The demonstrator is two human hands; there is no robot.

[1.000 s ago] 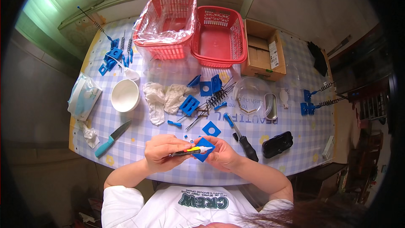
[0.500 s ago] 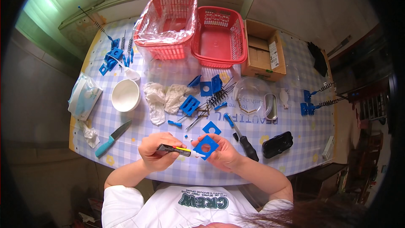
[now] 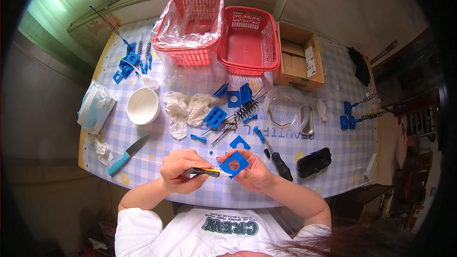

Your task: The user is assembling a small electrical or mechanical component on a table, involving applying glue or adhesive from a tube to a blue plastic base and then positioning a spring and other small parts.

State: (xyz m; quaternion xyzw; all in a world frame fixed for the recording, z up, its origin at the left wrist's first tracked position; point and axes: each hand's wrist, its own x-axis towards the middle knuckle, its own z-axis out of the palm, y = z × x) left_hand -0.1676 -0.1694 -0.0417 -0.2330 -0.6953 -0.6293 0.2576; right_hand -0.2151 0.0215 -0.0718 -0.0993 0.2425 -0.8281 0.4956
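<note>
Above the blue-checked, cloth-covered surface (image 3: 147, 169), my left hand (image 3: 182, 169) has its fingers closed round a slim black-and-yellow tube (image 3: 207, 171), long axis nearly crosswise, white nozzle pointing right toward the square blue round-holed plate (image 3: 235, 155) pinched in my right hand's (image 3: 255, 173) fingers.

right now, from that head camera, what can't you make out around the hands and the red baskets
Part of the tube, head view: covered by the left hand.
Some fingers of the right hand, head view: partly hidden behind the blue plate.
Whether the nozzle touches the plate, head view: too small to tell.
Inside of the left red basket, head view: partly veiled by shiny clear film.
</note>
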